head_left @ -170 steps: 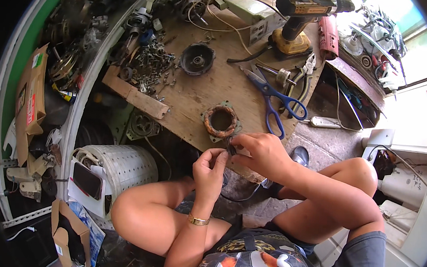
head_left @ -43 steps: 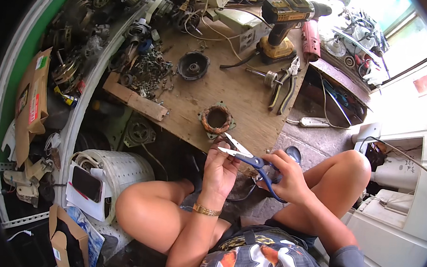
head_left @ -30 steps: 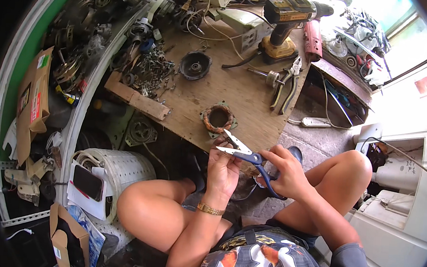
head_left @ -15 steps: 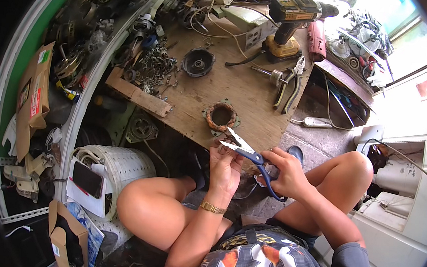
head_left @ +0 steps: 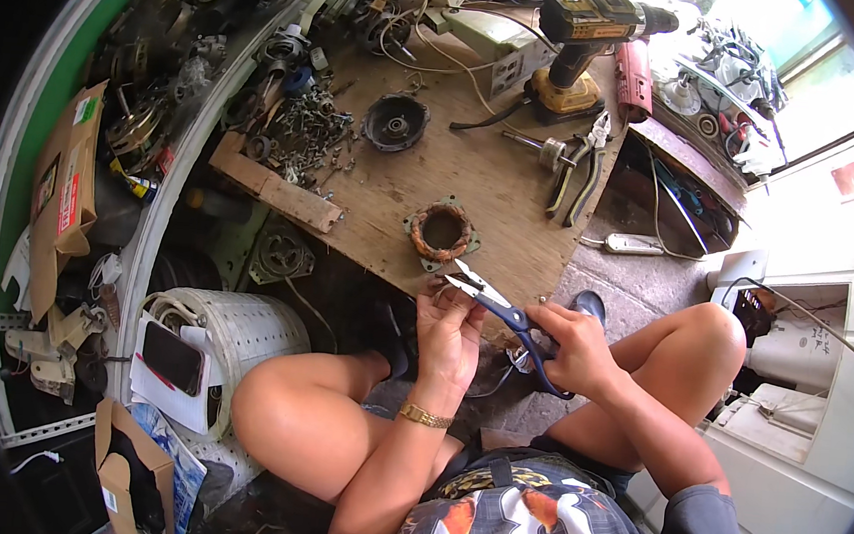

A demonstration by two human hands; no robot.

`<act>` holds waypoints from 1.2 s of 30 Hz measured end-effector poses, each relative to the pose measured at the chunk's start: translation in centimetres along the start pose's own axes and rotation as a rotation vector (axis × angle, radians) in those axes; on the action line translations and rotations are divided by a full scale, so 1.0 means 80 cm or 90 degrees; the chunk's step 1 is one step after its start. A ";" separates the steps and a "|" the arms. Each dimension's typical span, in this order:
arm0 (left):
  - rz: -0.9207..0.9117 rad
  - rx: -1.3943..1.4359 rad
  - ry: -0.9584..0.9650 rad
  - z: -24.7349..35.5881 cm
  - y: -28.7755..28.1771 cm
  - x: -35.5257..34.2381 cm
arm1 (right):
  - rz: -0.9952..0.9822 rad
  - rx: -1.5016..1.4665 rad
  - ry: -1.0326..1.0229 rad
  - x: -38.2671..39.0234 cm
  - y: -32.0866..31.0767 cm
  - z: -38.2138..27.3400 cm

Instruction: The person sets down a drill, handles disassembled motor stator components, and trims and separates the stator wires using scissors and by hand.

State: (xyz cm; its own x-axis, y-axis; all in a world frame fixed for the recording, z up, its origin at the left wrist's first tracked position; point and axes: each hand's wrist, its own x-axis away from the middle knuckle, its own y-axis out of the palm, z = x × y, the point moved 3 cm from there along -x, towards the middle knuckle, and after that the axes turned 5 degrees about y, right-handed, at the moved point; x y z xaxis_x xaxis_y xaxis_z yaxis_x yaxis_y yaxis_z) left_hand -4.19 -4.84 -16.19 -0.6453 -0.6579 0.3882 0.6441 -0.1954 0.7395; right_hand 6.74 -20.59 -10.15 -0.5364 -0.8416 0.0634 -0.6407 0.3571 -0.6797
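Observation:
Blue-handled scissors [head_left: 511, 316] are gripped in my right hand [head_left: 573, 347], their pale blades pointing up and left with a narrow gap between them. My left hand [head_left: 449, 331] is raised palm up, its fingers curled together at the blade tips. Whatever those fingers pinch is too small and dark to make out. Just beyond the blades, a motor stator [head_left: 467, 232] wound with copper-coloured wire lies on the wooden board [head_left: 519, 239] near its front edge.
A dark round motor cover [head_left: 395, 123], loose screws [head_left: 307, 137], a rotor on a shaft [head_left: 553, 154], pliers [head_left: 587, 169] and a cordless drill [head_left: 573, 68] lie on the board. To the left, a phone [head_left: 173, 357] rests on papers over a white perforated drum [head_left: 267, 330].
The scissor blades have drawn closer together as my right hand's fingers squeezed the handles. My left hand has stayed nearly in place.

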 end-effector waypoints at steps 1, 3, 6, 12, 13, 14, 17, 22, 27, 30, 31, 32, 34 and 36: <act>0.018 -0.004 0.002 0.000 0.000 0.001 | 0.002 0.010 0.000 -0.001 0.000 -0.002; 0.019 -0.015 0.023 0.000 0.002 0.001 | 0.002 0.019 -0.001 -0.003 -0.002 -0.011; 0.024 -0.031 0.051 0.001 0.003 0.003 | 0.011 0.065 0.025 -0.006 -0.007 -0.025; 0.030 -0.066 0.044 0.006 0.012 0.003 | 0.015 0.025 0.018 -0.002 0.001 -0.012; 0.031 -0.076 0.044 0.006 0.014 0.004 | 0.004 0.022 0.033 0.000 0.002 -0.008; 0.030 -0.076 0.043 0.007 0.017 0.005 | -0.007 0.019 0.048 0.001 0.003 -0.005; 0.039 -0.072 0.048 0.009 0.016 0.006 | 0.016 0.108 0.021 -0.001 -0.007 -0.013; 0.019 -0.012 0.030 0.012 0.016 0.004 | -0.033 0.014 -0.038 0.003 -0.065 -0.009; 0.050 -0.067 0.039 0.016 0.010 0.005 | 0.023 -0.133 -0.002 -0.016 -0.114 0.006; 0.053 -0.088 0.047 0.016 0.000 0.007 | 0.117 0.049 0.016 -0.059 -0.133 -0.003; 0.050 -0.074 0.040 0.017 0.000 0.007 | 0.121 0.050 0.017 -0.077 -0.132 0.004; 0.053 -0.067 0.033 0.017 0.002 0.010 | 0.100 0.158 -0.069 -0.093 -0.120 0.016; 0.055 -0.045 0.014 0.018 -0.001 0.012 | 0.078 0.266 -0.157 -0.119 -0.103 0.028; 0.061 -0.023 -0.003 0.019 -0.005 0.012 | -0.057 0.304 -0.157 -0.135 -0.085 0.035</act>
State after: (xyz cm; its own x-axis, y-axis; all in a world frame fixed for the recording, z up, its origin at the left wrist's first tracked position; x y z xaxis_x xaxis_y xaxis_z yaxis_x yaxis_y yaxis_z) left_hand -5.69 -4.33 -15.25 -0.5821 -0.6719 0.4580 0.7171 -0.1588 0.6786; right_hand 18.40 -15.05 -8.26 -0.3089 -0.9511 0.0022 -0.3271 0.1040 -0.9392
